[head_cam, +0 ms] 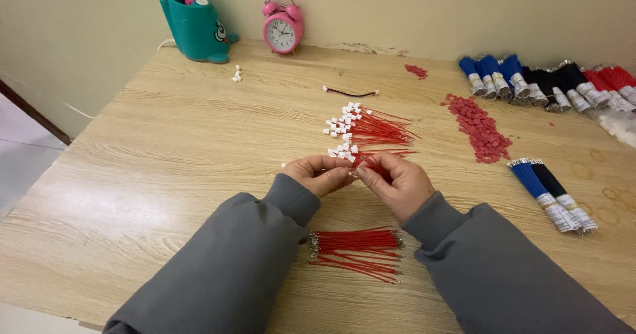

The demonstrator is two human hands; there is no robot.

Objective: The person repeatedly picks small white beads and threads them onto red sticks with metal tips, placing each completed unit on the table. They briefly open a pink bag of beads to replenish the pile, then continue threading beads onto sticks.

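Observation:
My left hand and my right hand meet over the middle of the wooden table. Between their fingertips is a short red wire; the left fingers pinch a small white connector at its end, and the right fingers hold the wire itself. Just beyond the hands lies a fan of red wires with white connectors. Between my grey sleeves lies a bundle of bare red wires with metal tips.
A pile of small red parts lies to the right. Bundles of blue, black and red wires line the back right, with two more bundles nearer. A pink alarm clock and a teal pen holder stand by the wall.

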